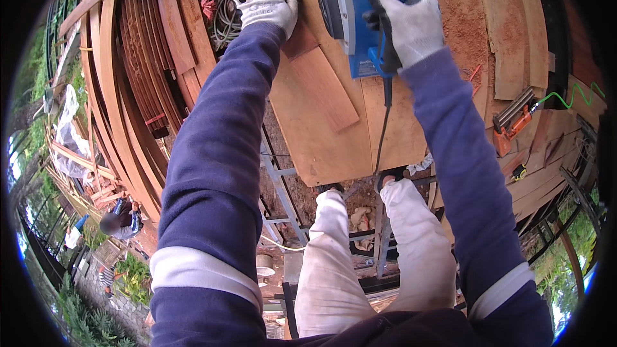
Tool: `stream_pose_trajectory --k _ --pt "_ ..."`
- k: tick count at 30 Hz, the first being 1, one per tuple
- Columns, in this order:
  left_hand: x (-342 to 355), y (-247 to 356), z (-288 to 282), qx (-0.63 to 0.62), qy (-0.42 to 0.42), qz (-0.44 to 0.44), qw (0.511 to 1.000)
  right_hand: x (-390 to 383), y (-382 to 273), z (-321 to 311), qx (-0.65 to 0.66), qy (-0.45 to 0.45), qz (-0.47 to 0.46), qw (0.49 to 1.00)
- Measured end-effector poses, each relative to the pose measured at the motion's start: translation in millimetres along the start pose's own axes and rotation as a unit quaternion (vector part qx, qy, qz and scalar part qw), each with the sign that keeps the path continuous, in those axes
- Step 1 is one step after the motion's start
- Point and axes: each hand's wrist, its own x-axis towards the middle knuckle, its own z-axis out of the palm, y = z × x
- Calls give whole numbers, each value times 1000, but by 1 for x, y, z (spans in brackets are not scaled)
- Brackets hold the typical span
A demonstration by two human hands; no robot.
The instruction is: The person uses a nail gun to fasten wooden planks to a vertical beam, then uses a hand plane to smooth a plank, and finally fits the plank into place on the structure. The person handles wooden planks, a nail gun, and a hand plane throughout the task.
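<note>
My left hand (267,6), in a pale glove with black fingertips, lies with fingers spread on the wooden work surface (315,154) at the top of a reddish plank (324,90). My right hand (405,19), gloved alike, grips a blue electric planer (353,38) to its right. A black cord (385,128) runs down from the tool toward my feet. Reddish shavings (469,13) cover the surface right of the planer. A coiled cable (225,26) lies just left of my left hand.
Long boards (141,51) are stacked at left. An orange tool (514,122) with a green hose lies at right, near a tape measure (518,171). A metal ladder-like frame (283,173) stands below the surface. Several people, including a co-worker (122,222), are at lower left.
</note>
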Motion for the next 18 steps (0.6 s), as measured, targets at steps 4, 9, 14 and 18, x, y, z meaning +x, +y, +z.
stream_pose_trajectory --k 4,9,14,18 --pt "-3 -12 12 58 -4 -11 998 -89 -10 -28 -156 -25 -99 982" --pt "15 -15 -15 10 -8 -41 999 -195 -1 -55 -260 -79 36 962" --pt "21 -8 -5 22 49 -44 998 -245 25 -59 -283 -107 6 953" --pt "15 -7 0 29 42 -38 998 -256 37 -58 -294 -130 9 947"
